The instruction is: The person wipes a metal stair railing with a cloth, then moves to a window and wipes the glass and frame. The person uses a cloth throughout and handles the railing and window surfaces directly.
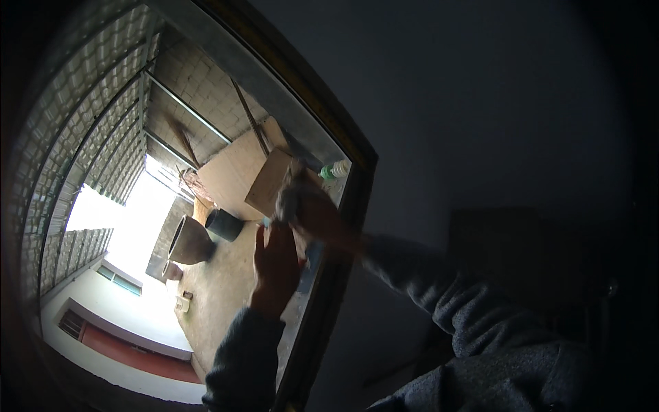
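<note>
My right hand, blurred, is closed around a crumpled pale grey thing that looks like a cloth. Just below it in the picture is my left hand, back towards the camera, its fingertips close to the grey bunch. A small teal bit shows at those fingertips; whether my left hand grips it is unclear. Both hands are in front of an opening with a dark frame, through which a yard is seen. Glass in the opening cannot be made out for certain.
The view is tilted sideways. Beyond the opening are a brown board, a large clay pot, a black bucket and a red door. A green-and-white ribbed object sits near the frame's corner. A dim wall adjoins the frame.
</note>
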{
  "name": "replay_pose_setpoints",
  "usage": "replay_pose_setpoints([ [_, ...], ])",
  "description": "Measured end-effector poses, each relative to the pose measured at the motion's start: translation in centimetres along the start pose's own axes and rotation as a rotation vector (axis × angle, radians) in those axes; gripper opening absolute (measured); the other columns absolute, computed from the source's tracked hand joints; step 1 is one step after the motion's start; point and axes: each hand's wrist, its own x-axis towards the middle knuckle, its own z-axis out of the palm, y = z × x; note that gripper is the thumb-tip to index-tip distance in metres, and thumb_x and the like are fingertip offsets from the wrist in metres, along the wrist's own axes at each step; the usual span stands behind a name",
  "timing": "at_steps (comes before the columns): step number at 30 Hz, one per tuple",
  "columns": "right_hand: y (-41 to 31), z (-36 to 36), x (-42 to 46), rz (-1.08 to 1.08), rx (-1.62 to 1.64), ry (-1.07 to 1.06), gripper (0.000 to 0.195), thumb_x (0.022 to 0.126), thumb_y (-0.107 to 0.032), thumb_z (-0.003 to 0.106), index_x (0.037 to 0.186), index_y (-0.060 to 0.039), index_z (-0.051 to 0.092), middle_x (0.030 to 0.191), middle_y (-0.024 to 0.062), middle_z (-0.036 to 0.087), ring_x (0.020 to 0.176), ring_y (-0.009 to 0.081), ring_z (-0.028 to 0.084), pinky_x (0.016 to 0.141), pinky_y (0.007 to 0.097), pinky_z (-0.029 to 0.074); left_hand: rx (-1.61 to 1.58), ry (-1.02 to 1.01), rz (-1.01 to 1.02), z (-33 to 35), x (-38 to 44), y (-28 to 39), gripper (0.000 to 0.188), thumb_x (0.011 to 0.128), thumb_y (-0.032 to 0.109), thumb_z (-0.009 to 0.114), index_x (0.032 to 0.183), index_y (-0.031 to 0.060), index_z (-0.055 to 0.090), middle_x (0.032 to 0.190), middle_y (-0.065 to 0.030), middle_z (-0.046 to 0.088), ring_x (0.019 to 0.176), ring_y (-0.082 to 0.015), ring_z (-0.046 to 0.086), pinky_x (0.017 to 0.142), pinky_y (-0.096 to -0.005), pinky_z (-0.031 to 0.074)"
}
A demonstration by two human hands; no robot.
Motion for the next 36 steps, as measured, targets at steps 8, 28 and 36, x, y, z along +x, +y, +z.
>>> replay_pose_setpoints([
  [8,1.8,0.1,1.4,0.233,-0.256,-0.327,0.032,0.092,-0.038,0.061,0.097,-0.0077,0.07,0.099,0.0153,0.069,0.091,0.0316,0.067,0.083,0.0465,0.051,0.208,-0.094,-0.039,-0.6,1.4,-0.9,0.087,0.085,0.052,0.066,0.147,-0.0009,0.037,0.158,-0.0154,0.03,0.149,-0.0256,0.022,0.122,-0.0477,0.012],
  [28,0.1,1.8,-4.3,0.333,-0.288,-0.197,0.029,0.089,-0.031,0.062,0.104,-0.0061,0.067,0.103,0.0189,0.067,0.1,0.0354,0.063,0.091,0.0447,0.049,-0.028,0.058,-0.018,1.8,-0.6,0.9,0.08,0.076,0.033,0.077,0.139,-0.0034,0.045,0.148,-0.0184,0.042,0.14,-0.0272,0.037,0.12,-0.047,0.019],
  [36,-14.4,2.1,-13.0,0.275,0.084,-0.31,0.043,0.08,-0.025,0.07,0.116,-0.0042,0.064,0.109,0.0184,0.066,0.106,0.0363,0.061,0.093,0.0496,0.047,-0.252,-0.145,-0.058,-1.9,-14.5,2.5,0.074,0.077,0.032,0.076,0.136,-0.0023,0.047,0.139,-0.017,0.05,0.136,-0.0287,0.041,0.12,-0.0496,0.018],
])
